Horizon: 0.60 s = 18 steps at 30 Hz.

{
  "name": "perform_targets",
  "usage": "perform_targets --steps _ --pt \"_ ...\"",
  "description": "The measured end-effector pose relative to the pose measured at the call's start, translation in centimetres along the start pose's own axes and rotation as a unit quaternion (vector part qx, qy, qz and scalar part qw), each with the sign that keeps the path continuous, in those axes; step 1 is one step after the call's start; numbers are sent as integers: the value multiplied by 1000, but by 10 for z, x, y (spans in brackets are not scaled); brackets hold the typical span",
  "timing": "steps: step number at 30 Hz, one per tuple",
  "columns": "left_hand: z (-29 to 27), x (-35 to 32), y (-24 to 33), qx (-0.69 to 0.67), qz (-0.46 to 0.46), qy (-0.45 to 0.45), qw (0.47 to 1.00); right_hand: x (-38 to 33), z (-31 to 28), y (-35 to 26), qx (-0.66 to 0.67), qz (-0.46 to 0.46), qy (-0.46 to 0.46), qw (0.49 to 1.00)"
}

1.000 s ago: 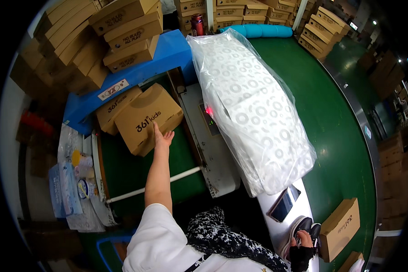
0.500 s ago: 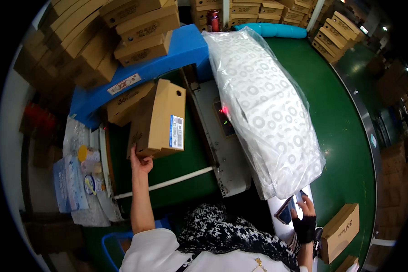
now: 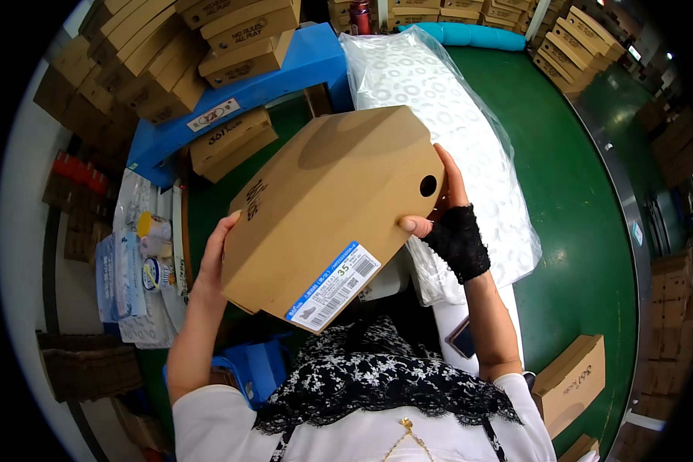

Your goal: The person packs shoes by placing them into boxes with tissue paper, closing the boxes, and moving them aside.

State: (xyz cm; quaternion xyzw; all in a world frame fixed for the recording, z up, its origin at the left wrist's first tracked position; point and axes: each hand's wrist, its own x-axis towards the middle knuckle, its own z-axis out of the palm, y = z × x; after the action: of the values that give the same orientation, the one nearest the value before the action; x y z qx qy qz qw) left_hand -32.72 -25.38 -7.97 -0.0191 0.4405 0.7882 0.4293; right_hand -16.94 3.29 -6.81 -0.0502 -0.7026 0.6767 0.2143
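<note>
Green table [image 3: 577,185], wrapped white stack [image 3: 487,173] — partly behind cardboard box [image 3: 327,204], left hand [image 3: 215,254] and right hand [image 3: 453,227] clasping it

Bright and even in the middle, light landing on the upturned face of the box [image 3: 331,208], a soft curved shadow darkening its twelve o'clock edge! The label [image 3: 333,285] is sharp. Just past one, glare whitens the plastic wrap [image 3: 470,154]. The shirt [image 3: 215,423] glows near white from five to seven. Over at two, tiny lights [image 3: 669,56] prick a murky background, and between three and four the cartons [image 3: 666,331] sink into gloom. Fisheye all round: the edge of the table [image 3: 577,192] bows outward, black swallowing the corners.
</note>
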Motion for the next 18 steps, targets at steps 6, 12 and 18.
perform_targets --steps 6,12,18 --pt "67 0 1 69 -18 8 997 -30 -20 -3 -7 -35 101 994" --pt "85 16 3 87 -37 -24 995 -49 -36 -9 -17 -40 141 989" --pt "121 46 2 116 -66 -43 990 -75 -57 3 -1 -116 210 971"
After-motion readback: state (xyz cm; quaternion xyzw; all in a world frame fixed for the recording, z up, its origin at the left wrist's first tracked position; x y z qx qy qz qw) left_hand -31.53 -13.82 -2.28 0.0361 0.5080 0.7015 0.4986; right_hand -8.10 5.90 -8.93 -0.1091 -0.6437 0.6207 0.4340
